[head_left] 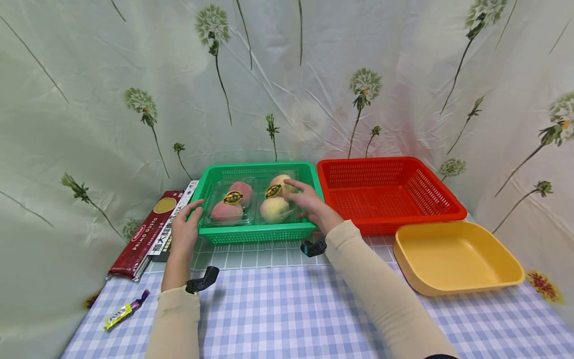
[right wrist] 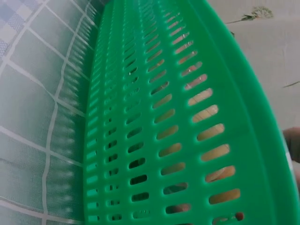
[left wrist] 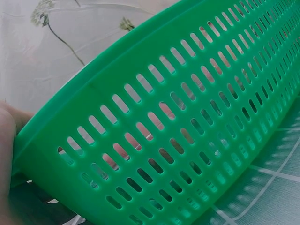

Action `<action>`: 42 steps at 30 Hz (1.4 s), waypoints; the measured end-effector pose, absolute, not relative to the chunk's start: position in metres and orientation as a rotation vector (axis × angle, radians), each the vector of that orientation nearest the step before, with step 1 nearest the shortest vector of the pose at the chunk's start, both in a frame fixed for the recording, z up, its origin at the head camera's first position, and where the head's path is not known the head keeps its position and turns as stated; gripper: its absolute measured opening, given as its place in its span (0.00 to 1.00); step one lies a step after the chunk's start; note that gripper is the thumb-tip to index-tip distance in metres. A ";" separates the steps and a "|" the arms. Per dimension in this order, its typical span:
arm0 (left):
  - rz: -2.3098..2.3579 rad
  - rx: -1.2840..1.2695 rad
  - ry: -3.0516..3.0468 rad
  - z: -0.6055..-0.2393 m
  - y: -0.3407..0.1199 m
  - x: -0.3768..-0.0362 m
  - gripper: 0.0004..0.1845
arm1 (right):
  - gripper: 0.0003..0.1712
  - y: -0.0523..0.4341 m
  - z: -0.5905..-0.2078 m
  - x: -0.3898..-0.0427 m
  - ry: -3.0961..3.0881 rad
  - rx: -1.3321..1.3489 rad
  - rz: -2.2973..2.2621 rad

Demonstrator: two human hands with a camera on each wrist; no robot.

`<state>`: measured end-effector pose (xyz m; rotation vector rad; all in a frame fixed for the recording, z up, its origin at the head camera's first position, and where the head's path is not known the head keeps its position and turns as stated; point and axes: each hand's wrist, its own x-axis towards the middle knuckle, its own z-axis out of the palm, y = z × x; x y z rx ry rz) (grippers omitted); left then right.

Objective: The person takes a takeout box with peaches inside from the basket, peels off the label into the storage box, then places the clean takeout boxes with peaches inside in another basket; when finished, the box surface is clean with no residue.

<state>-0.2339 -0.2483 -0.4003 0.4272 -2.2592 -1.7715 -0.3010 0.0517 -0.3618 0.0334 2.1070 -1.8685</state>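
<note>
Left hand (head_left: 186, 230) grips the green basket (head_left: 257, 232) at centre frame; right hand (head_left: 309, 202), fingers spread, rests on the peach pack (head_left: 273, 202); best to steady the basket while lifting level.

Mostly plastic on cloth, from where I sit.

I see the green basket (head_left: 257, 232) as smooth, slightly glossy plastic pierced with slots, and the red basket (head_left: 385, 192) as the same perforated plastic. The clamshell (head_left: 253, 199) over the peaches (head_left: 274, 209) is clear, shiny film with glossy paper stickers. The yellow tray (head_left: 455, 257) looks smooth, satin plastic. The worktop (head_left: 287, 309) wears matt checked cloth; the backdrop (head_left: 89, 99) is thin, creased printed fabric. The pasta box (head_left: 148, 234) is glossy card.
</note>
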 end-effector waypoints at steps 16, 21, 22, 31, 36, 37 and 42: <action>-1.770 0.418 -2.241 -0.399 -0.247 -0.234 0.23 | 0.32 0.051 -0.340 -0.276 2.425 -0.016 -2.015; -1.747 0.431 -2.251 -0.398 -0.245 -0.234 0.23 | 0.31 0.065 -0.331 -0.265 2.300 -0.011 -2.182; -1.743 0.434 -2.252 -0.398 -0.245 -0.234 0.23 | 0.31 0.068 -0.329 -0.262 2.268 -0.008 -2.204; -1.736 0.452 -2.219 -0.399 -0.244 -0.234 0.21 | 0.29 0.099 -0.324 -0.232 1.915 -0.097 -2.372; -1.740 0.472 -2.215 -0.400 -0.244 -0.234 0.22 | 0.30 0.122 -0.328 -0.219 1.839 -0.239 -2.295; -1.742 0.471 -2.213 -0.400 -0.244 -0.234 0.22 | 0.29 0.127 -0.329 -0.217 1.820 -0.269 -2.278; -1.646 0.507 -2.277 -0.398 -0.243 -0.233 0.24 | 0.28 0.147 -0.332 -0.207 1.746 -0.393 -2.199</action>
